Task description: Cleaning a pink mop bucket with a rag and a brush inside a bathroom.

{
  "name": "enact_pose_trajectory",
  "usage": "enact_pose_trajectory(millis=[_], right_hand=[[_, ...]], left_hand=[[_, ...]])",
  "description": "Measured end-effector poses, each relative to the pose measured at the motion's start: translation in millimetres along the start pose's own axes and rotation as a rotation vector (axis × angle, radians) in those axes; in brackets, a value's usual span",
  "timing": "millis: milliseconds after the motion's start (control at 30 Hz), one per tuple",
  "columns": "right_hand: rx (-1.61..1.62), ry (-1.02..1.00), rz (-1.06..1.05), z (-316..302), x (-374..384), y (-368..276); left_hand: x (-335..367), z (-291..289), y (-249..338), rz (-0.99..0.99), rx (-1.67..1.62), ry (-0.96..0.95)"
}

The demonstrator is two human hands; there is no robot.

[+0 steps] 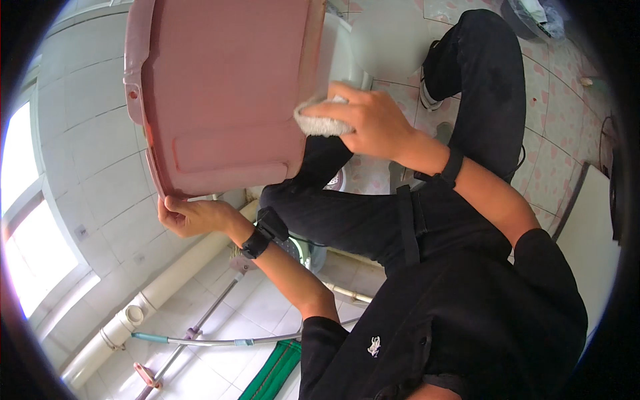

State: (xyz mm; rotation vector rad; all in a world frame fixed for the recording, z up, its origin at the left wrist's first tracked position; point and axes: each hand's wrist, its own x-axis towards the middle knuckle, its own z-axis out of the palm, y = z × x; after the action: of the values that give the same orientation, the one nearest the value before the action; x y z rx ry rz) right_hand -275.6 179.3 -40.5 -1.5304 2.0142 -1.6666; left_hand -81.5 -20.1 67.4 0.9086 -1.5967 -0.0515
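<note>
A large dusty-pink plastic piece (pixel 233 87), which looks like the lid of a storage box, stands tilted up in front of me at the upper left. My left hand (pixel 193 215) grips its lower left corner, fingers curled round the edge. Against its right edge my right hand (pixel 370 120) holds a whitish fuzzy scrubbing pad (pixel 323 125), pinched between thumb and fingers. Reddish-brown marks show along the piece's left rim. Part of the piece runs out of the picture at the top.
Behind the pink piece is a white rounded basin-like thing (pixel 347 50), partly hidden. A pale pipe (pixel 143 303) and long-handled poles (pixel 217 297) are along the tiled wall. A green cloth (pixel 273 370) hangs below. A dark tub (pixel 523 17) with plastic bags stands at upper right.
</note>
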Motion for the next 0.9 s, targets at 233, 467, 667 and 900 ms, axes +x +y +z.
enact_pose_trajectory(millis=[233, 467, 667, 900], right_hand=[[-0.144, 0.127, 0.15, -26.5, 34.5, 16.9], [-0.143, 0.303, 0.099, -21.3, 47.3, 26.4], [0.028, 0.147, 0.139, 8.2, 8.4, -12.2], [0.025, 0.02, 0.128, -4.8, 13.0, -7.3]], left_hand=[[0.3, -0.2, -8.1, 0.018, -0.018, 0.015], [0.4, 3.0, 3.1, -0.046, -0.033, 0.005], [-2.1, 17.7, 29.2, -0.08, -0.04, 0.032], [0.2, 9.1, 16.8, -0.057, -0.063, 0.024]])
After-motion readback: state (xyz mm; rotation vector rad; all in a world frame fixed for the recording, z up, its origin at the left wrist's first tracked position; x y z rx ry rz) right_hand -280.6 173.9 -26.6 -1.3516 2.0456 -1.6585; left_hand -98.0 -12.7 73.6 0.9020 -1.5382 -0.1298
